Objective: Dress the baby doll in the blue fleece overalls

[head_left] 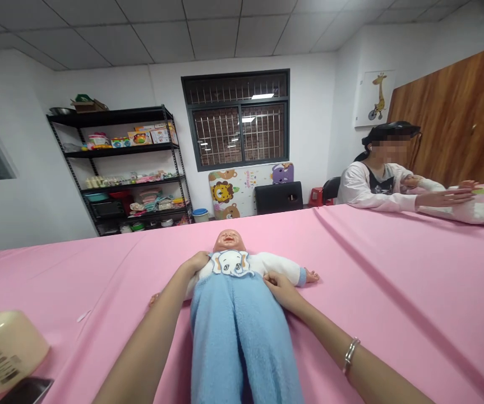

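A baby doll (229, 241) lies face up on the pink tabletop, its head away from me. It wears fuzzy blue trousers (219, 320) and a white top (273, 262) with blue cuffs and an elephant face on the chest. At the doll's shoulder, on the left, my left hand (197, 264) is closed on the white top, its fingertips partly hidden. My right hand (281, 287), a silver bracelet on its wrist, pinches the clothing at the doll's side, by the trousers' upper edge. Both doll arms stretch out sideways.
At the left front stands a cream-coloured pump bottle (6, 348) beside a dark object (27, 390). A small white strip (84, 316) lies on the pink cloth (376, 314). Across the table at the right, another person (376, 179) handles a second doll. Shelves (130, 148) line the back wall.
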`<state>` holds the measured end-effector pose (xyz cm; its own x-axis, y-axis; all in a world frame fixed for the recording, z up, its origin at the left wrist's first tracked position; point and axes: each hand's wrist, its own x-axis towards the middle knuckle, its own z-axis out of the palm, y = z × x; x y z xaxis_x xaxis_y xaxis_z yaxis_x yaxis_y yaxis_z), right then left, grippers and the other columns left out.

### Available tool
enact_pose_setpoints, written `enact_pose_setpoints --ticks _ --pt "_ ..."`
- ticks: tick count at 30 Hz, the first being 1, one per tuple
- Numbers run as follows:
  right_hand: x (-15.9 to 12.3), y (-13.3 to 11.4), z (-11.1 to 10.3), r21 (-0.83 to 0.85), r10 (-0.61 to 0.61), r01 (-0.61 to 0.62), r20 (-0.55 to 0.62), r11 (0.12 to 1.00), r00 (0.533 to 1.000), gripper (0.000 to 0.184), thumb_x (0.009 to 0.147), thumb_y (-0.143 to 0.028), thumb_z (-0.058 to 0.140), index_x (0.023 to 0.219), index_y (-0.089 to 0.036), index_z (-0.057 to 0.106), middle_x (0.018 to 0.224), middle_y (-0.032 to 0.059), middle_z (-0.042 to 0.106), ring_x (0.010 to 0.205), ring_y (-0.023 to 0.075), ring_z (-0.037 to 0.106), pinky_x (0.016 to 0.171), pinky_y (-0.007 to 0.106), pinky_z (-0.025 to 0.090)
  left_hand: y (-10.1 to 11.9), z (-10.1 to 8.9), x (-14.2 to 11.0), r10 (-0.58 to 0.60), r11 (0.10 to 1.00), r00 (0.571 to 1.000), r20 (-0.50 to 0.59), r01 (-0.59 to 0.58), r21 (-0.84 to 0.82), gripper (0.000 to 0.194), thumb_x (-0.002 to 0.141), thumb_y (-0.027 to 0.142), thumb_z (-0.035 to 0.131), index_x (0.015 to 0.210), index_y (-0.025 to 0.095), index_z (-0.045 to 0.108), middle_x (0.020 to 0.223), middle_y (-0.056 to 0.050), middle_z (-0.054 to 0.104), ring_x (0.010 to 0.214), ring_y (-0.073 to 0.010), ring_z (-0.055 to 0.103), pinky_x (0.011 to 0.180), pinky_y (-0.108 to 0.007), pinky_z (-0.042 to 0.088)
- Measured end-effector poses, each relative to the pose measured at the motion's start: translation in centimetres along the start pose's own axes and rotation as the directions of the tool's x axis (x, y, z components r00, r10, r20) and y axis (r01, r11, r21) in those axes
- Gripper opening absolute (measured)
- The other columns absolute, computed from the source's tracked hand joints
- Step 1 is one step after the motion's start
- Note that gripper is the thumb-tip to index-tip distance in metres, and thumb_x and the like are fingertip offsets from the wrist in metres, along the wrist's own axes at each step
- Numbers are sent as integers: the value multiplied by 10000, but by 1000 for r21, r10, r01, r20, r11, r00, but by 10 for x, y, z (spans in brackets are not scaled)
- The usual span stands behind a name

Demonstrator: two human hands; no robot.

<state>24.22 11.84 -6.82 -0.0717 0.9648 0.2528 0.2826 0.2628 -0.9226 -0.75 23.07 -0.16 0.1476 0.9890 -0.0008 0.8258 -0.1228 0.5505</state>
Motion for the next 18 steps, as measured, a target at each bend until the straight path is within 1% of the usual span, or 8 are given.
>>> enact_pose_setpoints --ticks 3,5,9,10,12,14,16,18 --pt "0 0 0 16 5 -5 -3 1000 1000 341 748 -468 477 654 -140 466 630 -3 464 609 110 396 573 243 298 6 -7 -4 36 983 994 -100 -18 181 157 729 135 494 787 136 640 881 -92 669 791 -210 605 666 -267 435" --pt "-1 1 0 29 6 -6 -9 1000 1000 372 750 -500 472 657 -140 470 634 -2 463 613 111 395 577 245 302 7 -14 -8 42 959 986 -164 6 284 153 749 167 499 823 139 630 920 -123 657 840 -239 601 682 -290 422" --pt "-1 3 -3 63 6 -8 27 998 1000 474 751 -606 444 667 -141 483 635 2 462 619 114 392 577 245 304 1 -27 -22 43 912 980 -194 41 408 167 786 262 528 804 131 630 907 -171 651 871 -287 600 687 -325 414" --pt "-2 3 -4 70 10 -12 40 997 999 486 737 -623 458 666 -143 482 629 0 457 613 111 386 571 242 300 -1 -29 -27 48 905 980 -191 38 424 161 785 261 539 790 129 632 897 -170 654 878 -289 600 697 -326 414" --pt "-2 3 -7 92 8 -15 75 996 997 491 701 -631 509 666 -141 484 621 -6 453 601 103 377 563 236 290 -3 -33 -37 70 901 980 -185 18 434 121 778 192 540 823 140 639 890 -139 665 894 -267 603 722 -312 415" --pt "-2 2 -10 112 -7 -3 92 994 996 482 677 -617 546 654 -140 481 615 -9 455 592 99 374 563 234 284 1 -36 -48 107 912 974 -199 -17 409 215 789 123 491 948 167 629 938 -97 669 929 -237 597 744 -295 416" --pt "0 2 -12 104 -16 11 44 994 999 457 685 -592 541 641 -141 474 612 -4 466 595 106 388 573 240 296 15 -36 -61 160 930 960 -230 -68 362 293 832 129 420 1070 181 584 1034 -72 651 981 -215 577 771 -284 419" --pt "3 4 -11 28 -13 15 -72 1000 997 404 719 -537 507 639 -142 481 632 18 504 620 130 429 601 258 328 35 -30 -76 224 941 943 -246 -144 305 307 875 187 368 1120 181 552 1100 -51 626 1001 -189 563 797 -260 422"
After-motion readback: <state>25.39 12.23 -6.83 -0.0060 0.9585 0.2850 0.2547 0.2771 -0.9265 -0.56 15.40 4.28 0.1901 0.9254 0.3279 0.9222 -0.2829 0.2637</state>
